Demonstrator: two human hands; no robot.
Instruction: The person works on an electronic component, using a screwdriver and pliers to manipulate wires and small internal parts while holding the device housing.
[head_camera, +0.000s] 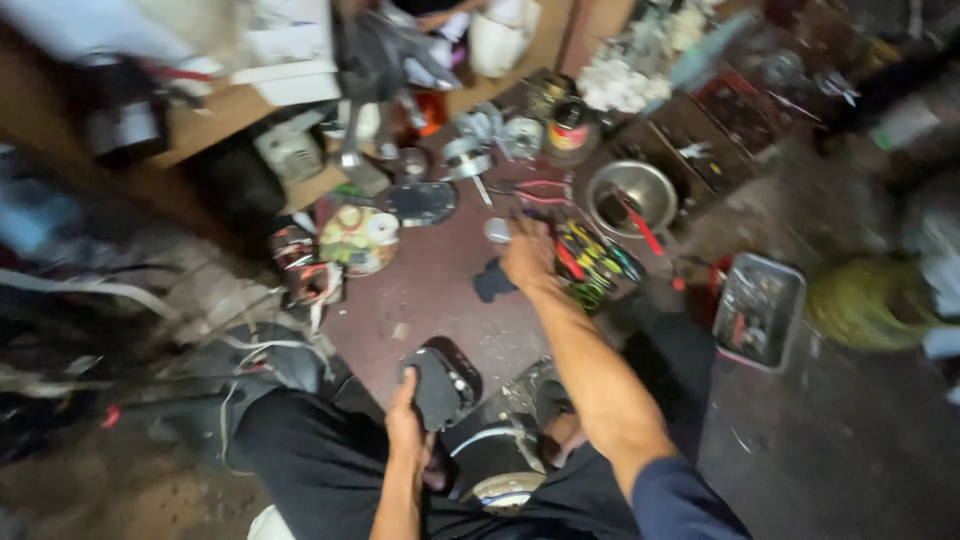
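I am seated on the floor in dark trousers. My left hand (408, 425) grips a black oval part (440, 383) held above my lap, over a round dark object with a pale rim (497, 470). My right hand (527, 252) is stretched forward to the floor, fingers on a small grey round piece (497, 230). Just right of that hand lies a box of coloured screwdrivers and tools (592, 263). A small dark scrap (492, 281) lies beside my right wrist.
A metal bowl (658, 180) holding a red-handled tool stands ahead. A grey tray of small parts (758, 308) sits to the right. Pliers (535, 190), a can (570, 130), a round container (358, 238) and metal parts crowd the far floor. Cables and bags lie left.
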